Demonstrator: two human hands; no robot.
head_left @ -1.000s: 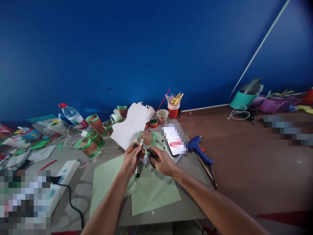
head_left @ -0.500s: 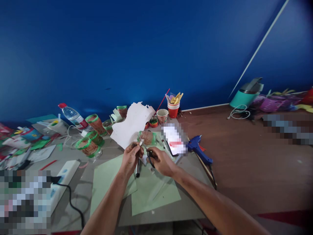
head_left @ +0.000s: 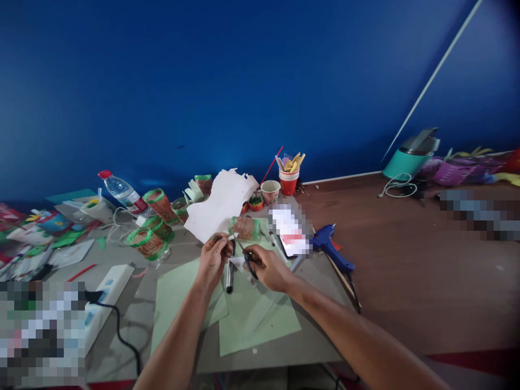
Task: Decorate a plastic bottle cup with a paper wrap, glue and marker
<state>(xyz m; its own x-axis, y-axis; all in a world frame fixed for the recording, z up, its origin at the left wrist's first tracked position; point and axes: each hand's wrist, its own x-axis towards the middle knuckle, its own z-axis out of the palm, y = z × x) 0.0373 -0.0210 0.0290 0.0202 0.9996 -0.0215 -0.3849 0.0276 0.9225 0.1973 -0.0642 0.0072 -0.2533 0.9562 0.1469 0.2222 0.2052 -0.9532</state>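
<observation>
My left hand (head_left: 213, 260) is closed in a pinch on a small white paper scrap (head_left: 231, 237), held above light green paper sheets (head_left: 252, 314). My right hand (head_left: 268, 266) is wrapped round the black handles of scissors (head_left: 246, 255), whose blades point up and left toward the scrap. A black marker (head_left: 229, 276) lies on the green paper just below my left hand. A large cut white paper sheet (head_left: 219, 206) rests behind my hands, next to a green-and-brown wrapped roll (head_left: 245, 227).
A blue glue gun (head_left: 331, 246) lies right of my hands. Several green-rimmed cups (head_left: 146, 241), a water bottle (head_left: 122, 193) and a white power strip (head_left: 103, 292) crowd the left. A red cup of tools (head_left: 288, 181) stands at the back. Brown floor lies to the right.
My left hand has turned slightly, bringing the scrap a little higher and closer to the scissor blades. My right hand has hardly moved.
</observation>
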